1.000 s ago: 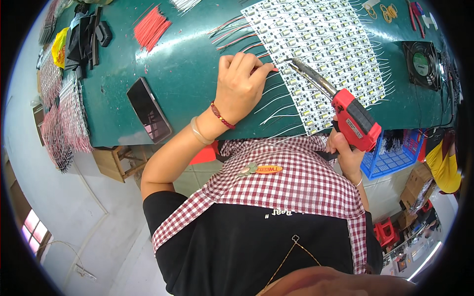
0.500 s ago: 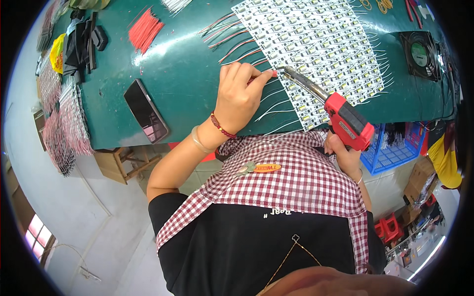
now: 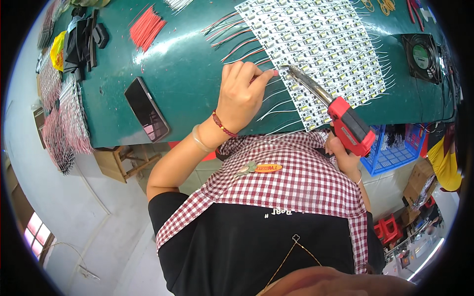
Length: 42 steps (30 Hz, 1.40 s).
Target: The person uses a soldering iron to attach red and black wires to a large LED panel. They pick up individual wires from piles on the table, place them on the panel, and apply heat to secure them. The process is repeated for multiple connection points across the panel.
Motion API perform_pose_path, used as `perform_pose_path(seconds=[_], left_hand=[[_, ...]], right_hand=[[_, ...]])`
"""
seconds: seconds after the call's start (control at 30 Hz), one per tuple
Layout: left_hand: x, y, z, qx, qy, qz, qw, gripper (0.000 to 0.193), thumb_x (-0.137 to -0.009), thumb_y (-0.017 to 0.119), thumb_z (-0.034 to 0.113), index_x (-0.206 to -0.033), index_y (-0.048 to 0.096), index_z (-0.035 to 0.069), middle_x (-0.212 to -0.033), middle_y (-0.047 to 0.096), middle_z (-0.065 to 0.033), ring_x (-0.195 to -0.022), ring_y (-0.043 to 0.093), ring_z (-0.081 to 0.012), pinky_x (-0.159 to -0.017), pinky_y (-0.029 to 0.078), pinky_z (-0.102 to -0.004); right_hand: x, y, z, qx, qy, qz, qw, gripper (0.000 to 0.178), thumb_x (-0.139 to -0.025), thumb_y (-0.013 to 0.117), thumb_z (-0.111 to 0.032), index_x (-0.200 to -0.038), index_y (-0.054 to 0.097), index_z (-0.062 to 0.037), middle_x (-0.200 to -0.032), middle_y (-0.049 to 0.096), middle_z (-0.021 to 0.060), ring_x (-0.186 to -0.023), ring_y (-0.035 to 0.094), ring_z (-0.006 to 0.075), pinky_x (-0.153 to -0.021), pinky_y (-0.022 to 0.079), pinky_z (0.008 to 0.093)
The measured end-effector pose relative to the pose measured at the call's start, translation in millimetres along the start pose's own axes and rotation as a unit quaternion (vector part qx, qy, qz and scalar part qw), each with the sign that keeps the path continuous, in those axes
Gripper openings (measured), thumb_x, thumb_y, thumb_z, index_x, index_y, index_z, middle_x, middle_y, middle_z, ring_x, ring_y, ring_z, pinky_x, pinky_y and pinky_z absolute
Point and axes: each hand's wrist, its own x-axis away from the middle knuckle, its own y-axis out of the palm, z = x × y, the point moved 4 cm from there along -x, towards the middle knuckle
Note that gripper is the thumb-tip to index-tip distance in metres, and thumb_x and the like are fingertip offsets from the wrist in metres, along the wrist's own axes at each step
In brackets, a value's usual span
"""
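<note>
Red and black plastic is filling the right hand [image 3: 347, 160] at three o'clock, whose fingers are wrapping around the handle of a soldering gun [image 3: 351, 127], though the tool is partly hiding them. Its metal barrel is slanting toward eleven o'clock, probably so that the tip can be reaching the near-left edge of the circuit-board panel [image 3: 321, 54] without the hand covering the spot. Whether the tip is touching anything, I cannot tell.

At twelve o'clock, the left hand [image 3: 241, 91] is pinching red wires [image 3: 275, 73], thumb and forefinger closed together and the other fingers curling in. Short ends are poking out toward three o'clock, seemingly gripped that way to be presenting them beside the tip. The panel is lying flat at one o'clock, its leads [image 3: 242, 45] hanging over bare tabletop [image 3: 192, 74], perhaps for easy access. A red wire pile [image 3: 147, 28] is lying at eleven o'clock, likely placed within the left arm's reach; a phone [image 3: 146, 109] is resting at ten, and a fan [image 3: 421, 58] is standing at two.

Below the table edge at three o'clock, a blue crate [image 3: 390, 164] is holding dark and white strands [image 3: 393, 140], too small to identify. Beyond it, a cardboard box [image 3: 417, 181] is sitting, its contents unclear.
</note>
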Motion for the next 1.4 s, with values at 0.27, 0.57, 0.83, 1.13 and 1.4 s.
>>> perform_pose_path(seconds=[0.27, 0.57, 0.83, 1.13, 1.4], left_hand=[[-1, -1, 0, -0.013, 0.004, -0.004, 1.000, 0.028, -0.067, 0.070, -0.002, -0.093, 0.071, 0.011, -0.074, 0.052, 0.0008, -0.071, 0.051, -0.0177, -0.068, 0.037, -0.0324], [5, -7, 18, 0.008, 0.013, 0.021, 1.000, 0.028, -0.067, 0.071, -0.002, -0.093, 0.072, 0.010, -0.075, 0.054, 0.0014, -0.067, 0.051, -0.0164, -0.068, 0.037, -0.0321], [9, 1, 16, 0.013, 0.000, 0.002, 1.000, 0.028, -0.068, 0.070, -0.003, -0.093, 0.071, 0.009, -0.074, 0.052, 0.0004, -0.068, 0.050, -0.0172, -0.065, 0.035, -0.0320], [10, 3, 14, 0.014, -0.004, -0.004, 1.000, 0.028, -0.067, 0.070, -0.003, -0.093, 0.071, 0.009, -0.074, 0.051, -0.0003, -0.069, 0.050, -0.0178, -0.065, 0.036, -0.0325], [10, 5, 14, -0.018, 0.007, -0.006, 1.000, 0.027, -0.067, 0.071, -0.001, -0.091, 0.070, 0.011, -0.074, 0.051, 0.0012, -0.069, 0.050, -0.0165, -0.069, 0.036, -0.0324]], right_hand=[[0, 1, -1, 0.015, 0.014, -0.008, 1.000, 0.013, -0.088, 0.067, -0.009, -0.099, 0.064, -0.0011, -0.079, 0.064, 0.0034, -0.068, 0.059, 0.0103, -0.062, 0.048, 0.0268], [6, -2, -5, -0.040, -0.030, -0.022, 0.998, 0.011, -0.088, 0.066, -0.005, -0.097, 0.063, 0.0010, -0.079, 0.063, 0.0036, -0.070, 0.059, 0.0109, -0.062, 0.048, 0.0269], [15, -10, 10, -0.044, 0.005, -0.024, 0.999, 0.013, -0.088, 0.067, -0.006, -0.099, 0.064, 0.0005, -0.081, 0.063, 0.0029, -0.071, 0.059, 0.0110, -0.063, 0.048, 0.0276], [17, -11, 17, 0.006, -0.019, -0.041, 0.999, 0.015, -0.087, 0.068, -0.008, -0.100, 0.064, 0.0003, -0.084, 0.064, 0.0036, -0.075, 0.059, 0.0120, -0.066, 0.048, 0.0288], [17, -12, 16, 0.010, -0.011, -0.020, 1.000, 0.013, -0.089, 0.066, -0.008, -0.099, 0.064, 0.0006, -0.085, 0.064, 0.0038, -0.076, 0.060, 0.0127, -0.067, 0.049, 0.0289]])
